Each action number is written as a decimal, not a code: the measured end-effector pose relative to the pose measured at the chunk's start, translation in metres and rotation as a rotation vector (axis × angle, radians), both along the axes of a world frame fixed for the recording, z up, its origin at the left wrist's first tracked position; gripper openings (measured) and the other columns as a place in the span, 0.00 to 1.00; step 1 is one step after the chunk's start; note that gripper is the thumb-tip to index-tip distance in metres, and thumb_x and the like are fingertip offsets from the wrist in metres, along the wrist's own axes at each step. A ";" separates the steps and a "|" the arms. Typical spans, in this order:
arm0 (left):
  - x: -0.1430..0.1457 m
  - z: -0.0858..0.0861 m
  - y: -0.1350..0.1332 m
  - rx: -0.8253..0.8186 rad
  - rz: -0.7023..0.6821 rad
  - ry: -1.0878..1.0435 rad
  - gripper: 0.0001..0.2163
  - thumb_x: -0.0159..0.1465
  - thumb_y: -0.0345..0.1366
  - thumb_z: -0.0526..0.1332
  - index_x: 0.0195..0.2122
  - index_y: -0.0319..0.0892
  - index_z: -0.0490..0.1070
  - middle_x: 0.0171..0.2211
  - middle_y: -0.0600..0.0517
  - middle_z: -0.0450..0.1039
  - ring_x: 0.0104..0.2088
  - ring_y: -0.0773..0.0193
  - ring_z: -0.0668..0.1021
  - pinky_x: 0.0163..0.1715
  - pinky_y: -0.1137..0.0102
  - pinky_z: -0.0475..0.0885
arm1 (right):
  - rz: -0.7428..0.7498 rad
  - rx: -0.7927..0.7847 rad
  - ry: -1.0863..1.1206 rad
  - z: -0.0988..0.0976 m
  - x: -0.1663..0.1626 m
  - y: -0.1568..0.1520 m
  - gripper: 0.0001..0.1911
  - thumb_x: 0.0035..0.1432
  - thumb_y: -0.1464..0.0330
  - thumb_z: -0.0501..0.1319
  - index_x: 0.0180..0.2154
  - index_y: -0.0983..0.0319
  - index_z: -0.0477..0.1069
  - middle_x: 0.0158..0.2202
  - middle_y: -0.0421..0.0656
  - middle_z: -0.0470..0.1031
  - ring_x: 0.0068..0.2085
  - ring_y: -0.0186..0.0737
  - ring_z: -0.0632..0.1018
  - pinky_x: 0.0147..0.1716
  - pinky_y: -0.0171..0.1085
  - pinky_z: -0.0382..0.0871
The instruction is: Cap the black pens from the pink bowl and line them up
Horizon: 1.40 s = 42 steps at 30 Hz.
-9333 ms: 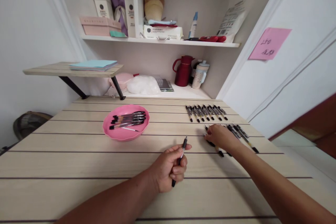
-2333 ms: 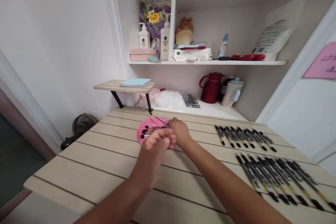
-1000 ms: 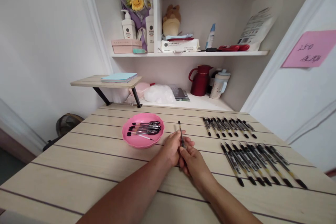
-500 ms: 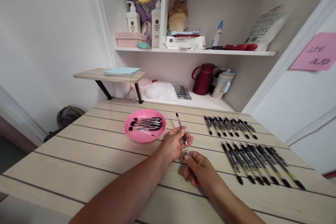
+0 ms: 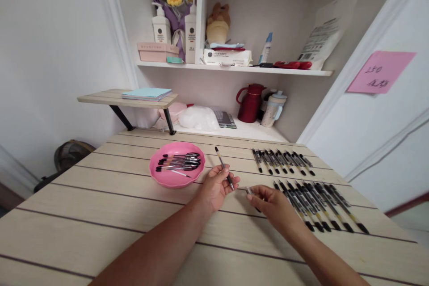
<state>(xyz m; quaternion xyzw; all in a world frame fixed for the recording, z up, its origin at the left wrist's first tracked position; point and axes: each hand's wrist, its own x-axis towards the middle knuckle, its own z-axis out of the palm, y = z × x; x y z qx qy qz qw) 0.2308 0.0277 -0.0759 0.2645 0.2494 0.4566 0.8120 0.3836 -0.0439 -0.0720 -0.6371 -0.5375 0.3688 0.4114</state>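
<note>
My left hand (image 5: 214,187) is closed on a black pen (image 5: 224,173) that slants up and to the left above the wooden table (image 5: 100,214). My right hand (image 5: 273,203), just to the right, pinches a small clear pen part (image 5: 248,191) at its fingertips. A pink bowl (image 5: 174,181) with several black pens (image 5: 179,161) sits left of my left hand. Two rows of black pens lie on the table to the right, a far row (image 5: 281,161) and a near row (image 5: 321,205) beside my right hand.
A raised wooden shelf (image 5: 127,98) with a blue notebook stands at the back left. A red jug (image 5: 250,103) and a cup sit in the alcove behind the table. A pink note (image 5: 380,71) hangs on the right wall.
The hands met at the pen a second ago. They have since separated, the right hand drawing away to the right with a small clear part, the left keeping the pen.
</note>
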 end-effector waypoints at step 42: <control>0.001 -0.001 0.000 -0.024 -0.007 -0.010 0.14 0.49 0.37 0.65 0.36 0.41 0.65 0.23 0.54 0.69 0.26 0.64 0.76 0.26 0.71 0.68 | -0.048 -0.067 -1.243 0.017 0.036 0.145 0.14 0.53 0.69 0.52 0.38 0.67 0.71 0.38 0.56 0.74 0.38 0.47 0.75 0.34 0.39 0.63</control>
